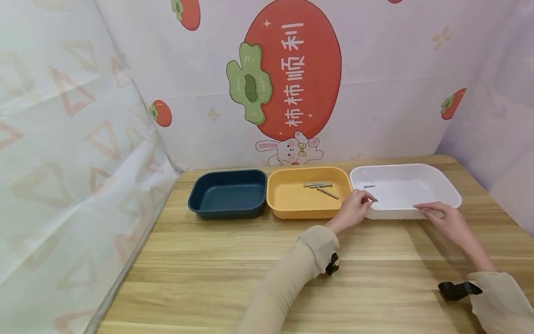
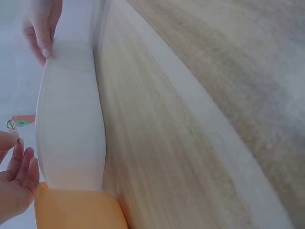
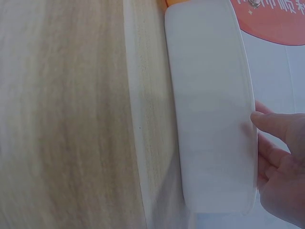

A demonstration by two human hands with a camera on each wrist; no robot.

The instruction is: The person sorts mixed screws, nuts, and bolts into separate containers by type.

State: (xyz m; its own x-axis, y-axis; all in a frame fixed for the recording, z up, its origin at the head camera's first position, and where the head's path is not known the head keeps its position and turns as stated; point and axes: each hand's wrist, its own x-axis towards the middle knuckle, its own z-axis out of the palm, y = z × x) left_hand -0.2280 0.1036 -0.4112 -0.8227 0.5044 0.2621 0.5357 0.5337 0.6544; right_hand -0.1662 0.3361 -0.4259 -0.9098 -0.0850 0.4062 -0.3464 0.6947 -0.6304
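Observation:
Between thumb and fingertips, my left hand point(image 1: 353, 209) pinches small metal screws point(image 2: 12, 126) over the near left corner of the white tray point(image 1: 410, 188). Their heads stick out past the fingertips in the left wrist view. Another small screw point(image 1: 369, 186) lies inside that tray, towards its left side. My right hand point(image 1: 449, 222) holds the tray's near rim at the right, the thumb on the outside and the fingers behind the rim in the right wrist view. Several longer screws point(image 1: 328, 193) lie in the yellow tray point(image 1: 288, 198), just left of the white one.
A dark blue tray point(image 1: 227, 200) stands at the left end of the row, beside the yellow one. All the trays sit towards the back of the wooden table point(image 1: 225, 260). Behind them hangs a printed cloth point(image 1: 375, 116), with another pale cloth point(image 1: 62, 162) along the left side.

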